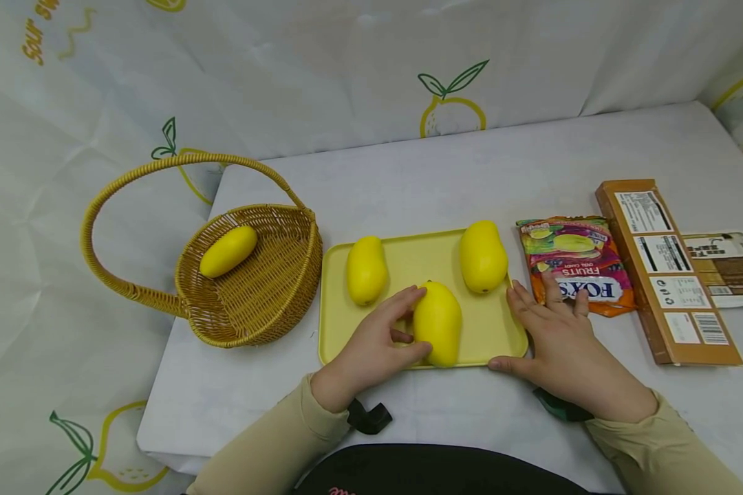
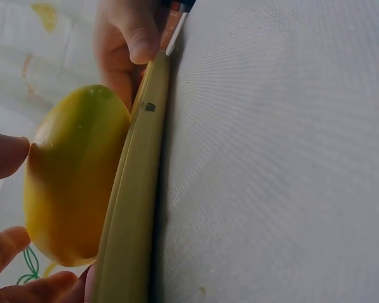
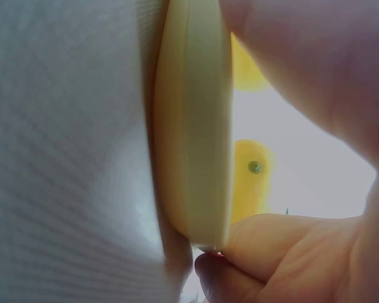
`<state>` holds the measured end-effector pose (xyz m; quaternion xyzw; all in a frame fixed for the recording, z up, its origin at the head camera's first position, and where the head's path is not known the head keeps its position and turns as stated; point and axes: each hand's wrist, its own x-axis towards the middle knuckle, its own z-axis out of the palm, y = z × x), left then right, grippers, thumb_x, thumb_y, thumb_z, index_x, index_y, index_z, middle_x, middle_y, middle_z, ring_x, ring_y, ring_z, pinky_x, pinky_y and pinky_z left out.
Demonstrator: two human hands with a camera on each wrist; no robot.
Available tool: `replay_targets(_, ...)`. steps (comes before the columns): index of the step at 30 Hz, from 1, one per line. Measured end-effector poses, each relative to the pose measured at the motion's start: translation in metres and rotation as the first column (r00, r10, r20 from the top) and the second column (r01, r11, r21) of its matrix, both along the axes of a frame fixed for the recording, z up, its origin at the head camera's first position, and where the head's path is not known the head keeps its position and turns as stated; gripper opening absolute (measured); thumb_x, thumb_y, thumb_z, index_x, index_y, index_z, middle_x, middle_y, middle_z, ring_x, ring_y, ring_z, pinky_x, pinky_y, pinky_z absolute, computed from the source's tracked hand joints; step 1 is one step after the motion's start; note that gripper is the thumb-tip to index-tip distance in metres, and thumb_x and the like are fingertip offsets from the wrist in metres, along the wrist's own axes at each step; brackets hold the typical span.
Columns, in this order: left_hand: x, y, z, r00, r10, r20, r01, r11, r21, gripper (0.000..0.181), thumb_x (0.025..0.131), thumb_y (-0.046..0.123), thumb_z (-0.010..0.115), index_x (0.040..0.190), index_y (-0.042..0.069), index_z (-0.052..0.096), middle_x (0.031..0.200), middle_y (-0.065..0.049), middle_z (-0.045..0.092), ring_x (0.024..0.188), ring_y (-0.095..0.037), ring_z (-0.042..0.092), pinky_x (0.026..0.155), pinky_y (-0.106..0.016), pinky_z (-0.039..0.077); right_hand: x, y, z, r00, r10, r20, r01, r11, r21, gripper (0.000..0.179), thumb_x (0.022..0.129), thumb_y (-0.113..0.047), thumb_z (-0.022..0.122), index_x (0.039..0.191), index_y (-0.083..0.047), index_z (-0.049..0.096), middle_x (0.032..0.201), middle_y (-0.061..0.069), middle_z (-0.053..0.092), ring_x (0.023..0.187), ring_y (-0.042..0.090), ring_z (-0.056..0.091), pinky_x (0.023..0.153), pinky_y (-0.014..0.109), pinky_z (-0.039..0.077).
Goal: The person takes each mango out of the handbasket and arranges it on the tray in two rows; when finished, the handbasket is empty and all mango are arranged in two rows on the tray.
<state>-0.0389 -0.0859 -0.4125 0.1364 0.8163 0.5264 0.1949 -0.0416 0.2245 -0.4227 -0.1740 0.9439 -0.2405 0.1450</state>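
Observation:
A yellow mango (image 1: 437, 324) lies at the front middle of a pale yellow tray (image 1: 408, 251). My left hand (image 1: 378, 337) holds it from the left, thumb at its near end and fingertips towards its far end. The left wrist view shows the thumb and fingertips touching the same mango (image 2: 76, 177). At the tray's front right corner, my right hand (image 1: 560, 347) rests spread, its thumb on the front edge and a finger along the right edge. Two more mangoes lie on the tray, a left mango (image 1: 367, 270) and a right mango (image 1: 483, 256).
On the left stands a wicker basket (image 1: 272, 313) with a tall handle and one small mango (image 1: 228, 251) inside. Right of the tray lie a FOX'S candy bag (image 1: 576, 254), a long brown box (image 1: 669, 275) and a flat brown-and-white packet (image 1: 727, 268). A white cloth (image 1: 359, 182) covers the table.

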Motion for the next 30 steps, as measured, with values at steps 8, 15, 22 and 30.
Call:
replay_targets(8,0.002,-0.003,0.003,0.999,0.027,-0.041,-0.027,1.0,0.0,0.079,0.099,0.014,0.083,0.168,0.013,0.045,0.176,-0.008,0.039,0.142,-0.03,0.063,0.101,-0.031,0.06,-0.001,0.0,0.001,1.0,0.002,0.007,-0.002,1.0,0.002,0.127,0.084,-0.07,0.087,0.167,0.01,0.034,0.174,0.032,0.031,0.166,0.057,-0.013,0.12,0.079,-0.026)
replay_targets(15,0.006,-0.006,0.01,0.992,0.067,-0.104,-0.068,0.998,-0.002,0.063,0.099,0.013,0.082,0.157,0.013,0.058,0.159,-0.003,0.058,0.134,-0.024,0.066,0.102,-0.036,0.06,-0.001,0.0,0.001,1.0,0.001,0.007,-0.001,1.0,0.004,0.126,0.084,-0.07,0.087,0.167,0.01,0.035,0.174,0.032,0.031,0.166,0.057,-0.012,0.12,0.08,-0.025)
replay_targets(22,0.012,-0.019,0.026,0.986,0.081,-0.148,-0.067,0.993,0.097,0.047,0.101,0.005,0.077,0.147,0.002,0.065,0.14,-0.016,0.071,0.124,-0.031,0.07,0.103,-0.038,0.061,0.0,0.001,0.0,1.0,0.0,0.002,0.0,1.0,0.003,0.127,0.083,-0.07,0.087,0.166,0.011,0.035,0.174,0.033,0.032,0.166,0.057,-0.013,0.12,0.08,-0.026)
replay_targets(30,0.001,-0.081,0.082,0.88,0.15,-0.451,-0.155,0.988,0.027,0.033,0.101,-0.005,0.072,0.133,-0.003,0.072,0.119,-0.015,0.079,0.108,-0.025,0.075,0.096,-0.029,0.062,0.0,0.0,0.001,1.0,-0.001,0.017,0.001,1.0,-0.001,0.127,0.083,-0.07,0.087,0.166,0.011,0.035,0.174,0.033,0.031,0.166,0.058,-0.014,0.12,0.079,-0.027)
